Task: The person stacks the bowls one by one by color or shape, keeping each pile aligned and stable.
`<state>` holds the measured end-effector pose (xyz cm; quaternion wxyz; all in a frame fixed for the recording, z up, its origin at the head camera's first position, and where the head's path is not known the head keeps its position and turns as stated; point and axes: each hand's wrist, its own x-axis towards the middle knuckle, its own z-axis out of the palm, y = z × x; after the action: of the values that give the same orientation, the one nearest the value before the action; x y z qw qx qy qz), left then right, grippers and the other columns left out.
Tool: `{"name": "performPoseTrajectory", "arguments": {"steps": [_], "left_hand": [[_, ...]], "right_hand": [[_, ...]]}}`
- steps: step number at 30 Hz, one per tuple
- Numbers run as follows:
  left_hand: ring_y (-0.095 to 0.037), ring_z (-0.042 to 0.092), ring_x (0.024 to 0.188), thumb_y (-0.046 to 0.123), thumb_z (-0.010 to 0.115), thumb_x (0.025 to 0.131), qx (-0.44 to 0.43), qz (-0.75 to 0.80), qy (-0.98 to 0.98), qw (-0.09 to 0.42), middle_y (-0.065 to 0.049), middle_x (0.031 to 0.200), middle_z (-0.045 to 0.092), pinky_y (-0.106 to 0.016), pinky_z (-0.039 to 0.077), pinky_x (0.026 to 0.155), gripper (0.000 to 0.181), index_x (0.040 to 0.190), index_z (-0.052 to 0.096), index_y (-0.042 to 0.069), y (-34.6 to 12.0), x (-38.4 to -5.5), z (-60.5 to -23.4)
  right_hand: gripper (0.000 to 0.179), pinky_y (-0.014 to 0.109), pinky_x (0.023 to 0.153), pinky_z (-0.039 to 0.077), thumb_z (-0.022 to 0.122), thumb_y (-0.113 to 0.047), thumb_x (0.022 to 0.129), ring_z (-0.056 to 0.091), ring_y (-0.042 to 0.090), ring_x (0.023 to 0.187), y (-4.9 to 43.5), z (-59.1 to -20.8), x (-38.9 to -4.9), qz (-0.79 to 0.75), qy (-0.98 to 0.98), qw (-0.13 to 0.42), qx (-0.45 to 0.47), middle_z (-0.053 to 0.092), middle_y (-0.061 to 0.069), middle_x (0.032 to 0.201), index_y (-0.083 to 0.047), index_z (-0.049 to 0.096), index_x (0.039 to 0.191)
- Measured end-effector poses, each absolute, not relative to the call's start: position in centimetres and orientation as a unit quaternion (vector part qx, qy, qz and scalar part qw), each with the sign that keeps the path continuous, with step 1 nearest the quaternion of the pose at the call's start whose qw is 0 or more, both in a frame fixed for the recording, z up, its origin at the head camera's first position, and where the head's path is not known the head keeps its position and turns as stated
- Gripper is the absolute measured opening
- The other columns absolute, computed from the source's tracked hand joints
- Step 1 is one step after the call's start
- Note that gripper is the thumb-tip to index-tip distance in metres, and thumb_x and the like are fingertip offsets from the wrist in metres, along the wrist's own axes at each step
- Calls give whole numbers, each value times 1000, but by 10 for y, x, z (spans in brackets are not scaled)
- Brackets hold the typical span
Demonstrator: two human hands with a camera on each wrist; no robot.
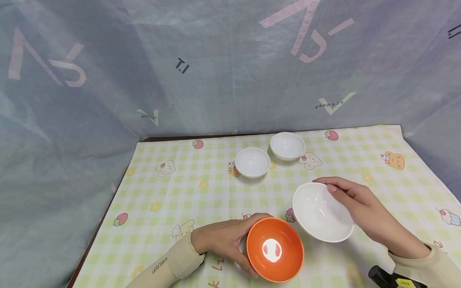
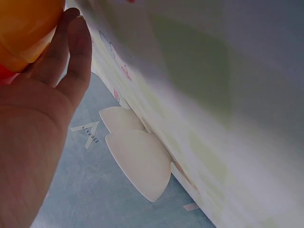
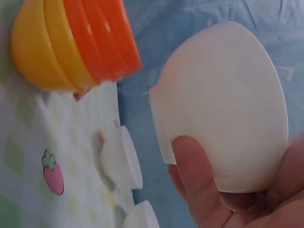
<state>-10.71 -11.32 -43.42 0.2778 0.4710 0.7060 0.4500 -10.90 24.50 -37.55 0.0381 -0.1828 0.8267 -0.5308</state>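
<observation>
My left hand (image 1: 228, 240) grips a stack of nested bowls (image 1: 284, 260) from its left side, fingers and thumb spread around it. Orange bowls sit at the top of this stack (image 3: 71, 42) and yellow ones below, as the right wrist view shows. To the right, my right hand (image 1: 363, 212) holds a white bowl (image 1: 320, 216) by its rim, thumb on one side and fingers on the other. This bowl is tilted and raised beside the stack. The left wrist view catches the left fingers (image 2: 78, 52) against a yellow bowl (image 2: 28, 28).
Two more white bowls (image 1: 252, 163) (image 1: 287, 146) stand upright near the far edge of the table. A checked green cloth (image 1: 201, 208) with printed figures covers the table. Behind it hangs a grey-blue curtain (image 1: 216, 80). A black object (image 1: 381, 276) shows beside the right sleeve.
</observation>
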Motion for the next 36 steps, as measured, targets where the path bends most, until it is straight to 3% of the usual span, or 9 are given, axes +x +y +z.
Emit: {"name": "performPoseTrajectory", "arguments": {"steps": [14,27,36], "left_hand": [[-2,49,141,24,101,77,474,449,706,277,16,157,49,-30,36,123,116,164,24,31,-113,-108,-438],[-3,50,141,21,100,78,480,448,702,276,14,158,48,-30,37,122,118,165,21,32,-114,-109,-439],[-3,49,141,22,100,78,491,434,712,255,12,160,47,-30,36,122,123,167,16,30,-115,-109,-440]], "right_hand": [[33,20,89,56,46,-9,115,66,8,117,231,-357,-89,-526,820,43,-221,72,0,133,-14,69,139],[35,31,84,61,44,-6,115,70,17,112,208,-348,-80,-558,782,84,-266,72,4,131,-14,68,139],[35,29,90,60,44,-2,114,71,18,110,192,-348,-82,-561,766,87,-301,73,3,128,-13,69,136]]}}
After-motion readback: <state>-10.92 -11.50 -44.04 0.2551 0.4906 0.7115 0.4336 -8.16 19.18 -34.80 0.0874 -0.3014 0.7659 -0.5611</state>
